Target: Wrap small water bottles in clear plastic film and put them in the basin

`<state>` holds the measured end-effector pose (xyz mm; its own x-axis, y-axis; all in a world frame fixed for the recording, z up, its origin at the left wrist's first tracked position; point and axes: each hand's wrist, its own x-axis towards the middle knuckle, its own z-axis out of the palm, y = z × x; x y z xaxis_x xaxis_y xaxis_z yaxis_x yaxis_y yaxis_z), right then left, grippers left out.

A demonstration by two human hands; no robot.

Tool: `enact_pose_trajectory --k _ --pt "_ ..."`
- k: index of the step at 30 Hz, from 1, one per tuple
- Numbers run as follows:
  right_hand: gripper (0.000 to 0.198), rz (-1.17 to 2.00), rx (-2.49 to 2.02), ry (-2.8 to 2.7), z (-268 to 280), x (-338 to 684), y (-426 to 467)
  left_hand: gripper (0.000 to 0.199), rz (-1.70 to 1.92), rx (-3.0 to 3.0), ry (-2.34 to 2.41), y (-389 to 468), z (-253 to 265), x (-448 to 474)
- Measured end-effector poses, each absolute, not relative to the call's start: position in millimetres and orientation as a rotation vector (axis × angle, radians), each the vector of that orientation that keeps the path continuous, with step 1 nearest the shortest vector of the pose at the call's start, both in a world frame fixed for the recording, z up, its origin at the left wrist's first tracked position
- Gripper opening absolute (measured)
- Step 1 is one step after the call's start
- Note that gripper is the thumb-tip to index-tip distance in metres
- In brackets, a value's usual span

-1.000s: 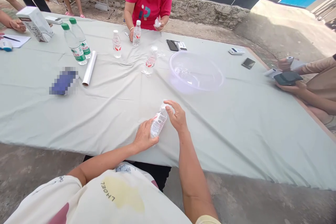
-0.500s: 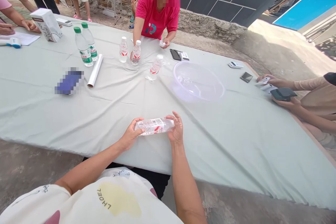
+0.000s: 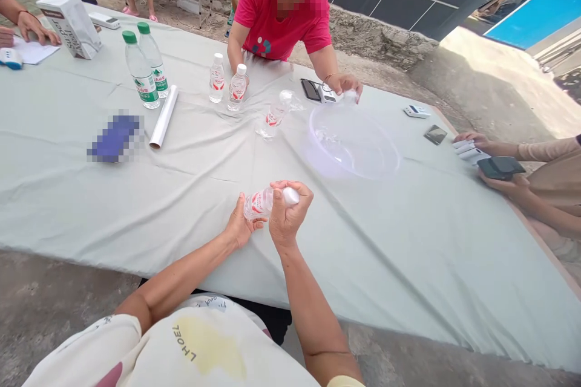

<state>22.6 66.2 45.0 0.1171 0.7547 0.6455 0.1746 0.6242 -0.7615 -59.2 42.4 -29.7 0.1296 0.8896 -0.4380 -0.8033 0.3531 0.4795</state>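
Between my hands, over the near part of the table, is a clear plastic water bottle (image 3: 259, 204) with a white cap and a red-and-white label. It is tilted, cap end toward the right. My left hand (image 3: 241, 224) holds it around the base. My right hand (image 3: 290, 213) is wrapped around its neck, just below the cap, which shows beside the fingers. Beyond my hands, another bottle with a red label (image 3: 273, 120) stands on the cloth, with clear plastic film about it.
A translucent basin (image 3: 394, 160) sits ahead to the right, a co-worker's hand (image 3: 347, 83) above it. Two red-label bottles stand near that person. Leftward are two green-capped bottles (image 3: 146, 72), a white roll (image 3: 164, 118), a box (image 3: 68, 27) and a blurred blue item (image 3: 115, 138). Another person's hands hold devices at right.
My right hand has moved from the cap end to a grip around the bottle's neck, and the bottle has turned. The co-worker's hand has reached out over the basin.
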Motion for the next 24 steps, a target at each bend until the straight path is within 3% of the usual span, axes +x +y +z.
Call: enact_pose_trajectory --k 4,8,11,20,24 --pt "0.025 0.612 -0.926 -1.54 45 32 110 0.074 0.988 0.203 0.515 50 -40 -69" --pt "0.038 0.568 -0.985 -1.616 52 21 174 0.063 0.958 0.214 0.512 48 -48 -71" --pt "0.042 0.465 -1.011 -1.657 62 -2 232 0.07 0.966 0.252 0.531 43 -51 -69" --pt "0.019 0.314 -1.112 -1.806 81 -82 359 0.066 0.942 0.262 0.482 35 -56 -62" --pt "0.023 0.399 -1.305 -1.915 65 -90 383 0.064 0.896 0.273 0.474 34 -57 -59"
